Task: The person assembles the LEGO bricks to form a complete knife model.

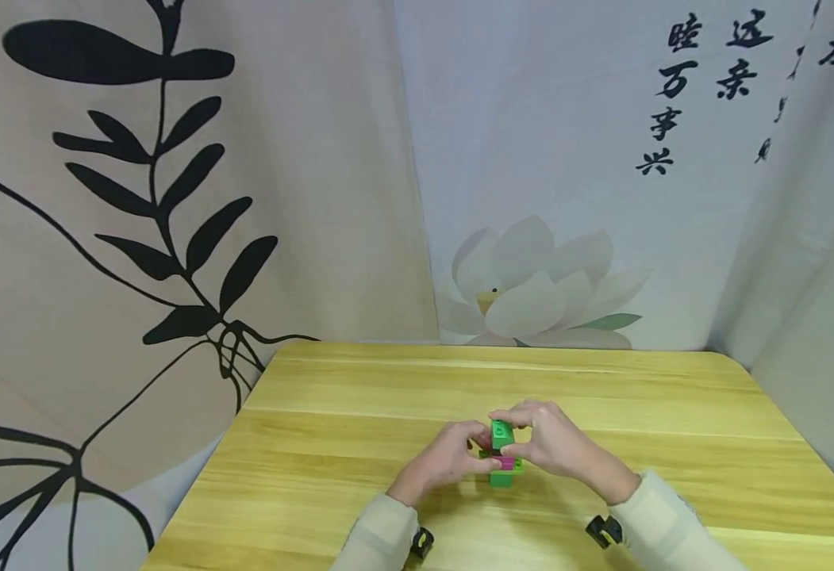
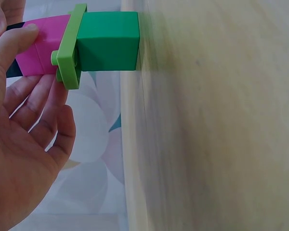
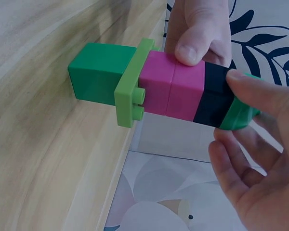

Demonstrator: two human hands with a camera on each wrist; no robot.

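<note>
A stack of toy building bricks stands on the table between both hands. Its base is a dark green brick [image 3: 98,72], topped by a wider light green plate [image 2: 69,53]. Pink bricks [image 3: 171,89] come above the plate, followed by a black brick [image 3: 214,94] and a green brick with a rounded side [image 1: 502,433] at the top. My left hand [image 1: 452,454] pinches the pink bricks, its thumb pressed on their near side. From the right, my right hand [image 1: 555,440] holds the top green brick between thumb and fingers, the thumb also reaching the black brick's edge.
The wooden table [image 1: 331,460] extends around the stack on all sides. Behind it hangs a printed cloth [image 1: 345,174] with plant, lotus and writing motifs. Small black devices [image 1: 604,531] sit at both sleeve cuffs.
</note>
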